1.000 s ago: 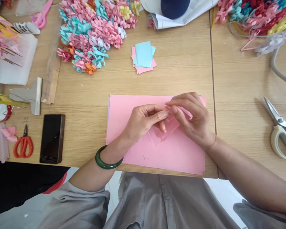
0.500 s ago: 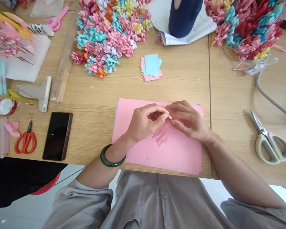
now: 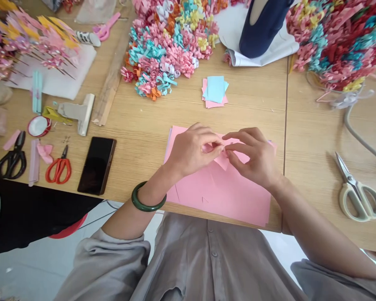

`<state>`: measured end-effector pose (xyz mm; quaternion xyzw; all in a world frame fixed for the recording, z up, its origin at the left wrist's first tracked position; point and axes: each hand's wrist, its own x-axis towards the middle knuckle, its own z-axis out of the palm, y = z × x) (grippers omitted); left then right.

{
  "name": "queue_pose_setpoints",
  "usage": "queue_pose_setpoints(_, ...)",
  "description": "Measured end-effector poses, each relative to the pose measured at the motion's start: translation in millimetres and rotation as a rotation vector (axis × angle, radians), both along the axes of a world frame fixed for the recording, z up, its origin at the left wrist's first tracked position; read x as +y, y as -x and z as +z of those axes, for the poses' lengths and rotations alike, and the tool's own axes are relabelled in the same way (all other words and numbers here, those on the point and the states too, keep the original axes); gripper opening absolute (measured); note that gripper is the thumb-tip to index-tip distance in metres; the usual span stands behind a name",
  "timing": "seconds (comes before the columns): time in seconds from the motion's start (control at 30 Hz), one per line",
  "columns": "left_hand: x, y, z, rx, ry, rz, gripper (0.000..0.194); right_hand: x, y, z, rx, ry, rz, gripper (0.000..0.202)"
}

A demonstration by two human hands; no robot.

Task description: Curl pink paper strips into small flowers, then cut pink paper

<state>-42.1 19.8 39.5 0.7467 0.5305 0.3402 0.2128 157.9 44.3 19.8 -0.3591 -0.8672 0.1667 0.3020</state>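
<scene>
Over the pink sheets at the table's front edge, head view: my two hands meet, fingertip to fingertip, at a small pink paper piece. My left hand pinches it between thumb and index finger; my right hand has thumb and index tips right at its other side, remaining fingers loosely curved, and whether they truly grip I cannot tell. The piece lies just above the sheets, partly hidden by my fingers, its exact shape unclear. Handling, as judged: nearly weightless, thin, a little springy, not slippery, but easily creased or torn; best held by its edges with light fingertip pressure. A thin paper offcut lies on the sheets nearer me; the pale-handled scissors rest well apart, to the right.
</scene>
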Motion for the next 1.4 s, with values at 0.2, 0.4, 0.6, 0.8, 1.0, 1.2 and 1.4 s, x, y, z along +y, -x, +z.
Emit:
queue_pose_setpoints(0.2, 1, 10, -38.4, 0.007, 0.014, 0.046, 0.006, -1, 15, -32.1, 0.154, 0.132, -0.015, 0.008)
queue_pose_setpoints(0.4, -2, 7, -45.9, -0.046, -0.038, 0.038, 0.005, -3, 17, -35.4, 0.187, 0.126, -0.049, 0.003)
queue_pose_setpoints(0.6, -2, 6, -47.5, -0.108, -0.062, 0.036, 0.005, -1, 17, -36.5, 0.185, 0.131, -0.051, 0.004)
queue_pose_setpoints(0.8, -2, 4, -45.8, -0.106, -0.024, 0.045, 0.007, -1, 16, -37.2, 0.170, 0.128, -0.031, 0.007)
queue_pose_setpoints(1.0, -4, 2, -43.2, -0.104, 0.001, 0.049, 0.009, -2, 16, -36.7, 0.174, 0.130, -0.021, 0.008)
queue_pose_setpoints(1.2, -5, -1, -43.0, -0.115, -0.013, 0.047, 0.014, -2, 17, -36.0, 0.190, 0.152, -0.015, 0.007)
queue_pose_setpoints(1.4, -8, -3, -44.5, -0.089, -0.023, 0.075, 0.012, -2, 16, -33.7, 0.217, 0.252, -0.045, 0.007)
